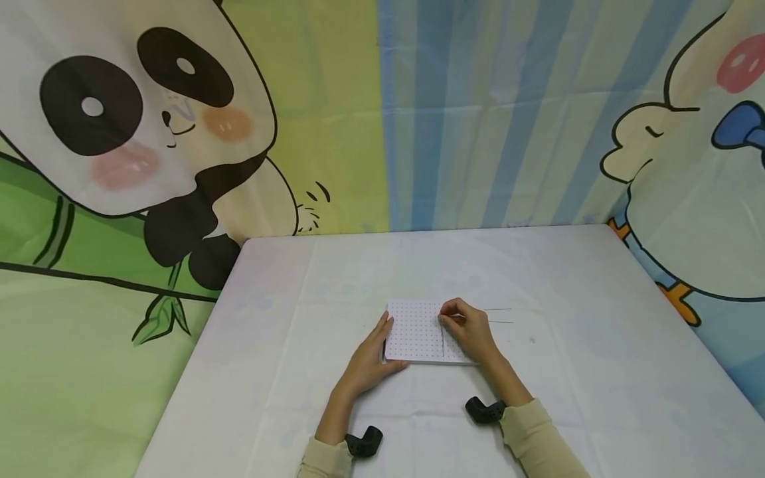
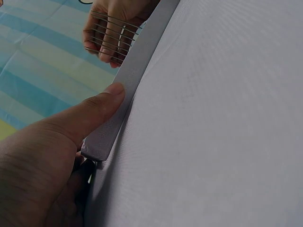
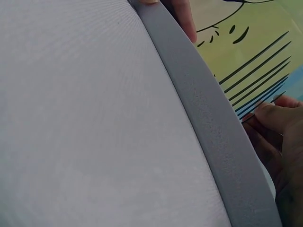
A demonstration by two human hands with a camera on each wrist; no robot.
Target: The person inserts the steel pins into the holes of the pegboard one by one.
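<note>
A white foam-like board (image 1: 415, 332) with a grid of small dots lies on the table. Its thick front side shows in the left wrist view. My left hand (image 1: 366, 362) holds the board's front left corner, thumb along the front side (image 2: 120, 101) and fingers along the left side. Several thin dark needles (image 3: 258, 64) stand up from the board in a row running front to back. At the back of that row, my right hand (image 1: 469, 330) pinches a needle (image 3: 279, 97) between thumb and forefinger; its lower end at the board is hard to make out.
Two loose needles (image 1: 501, 322) lie on the white-covered table (image 1: 335, 279) just right of the board. Behind the table hangs a printed cloth (image 1: 478, 133) with cartoon animals and stripes. A black wrist camera (image 1: 364, 441) sits on each forearm.
</note>
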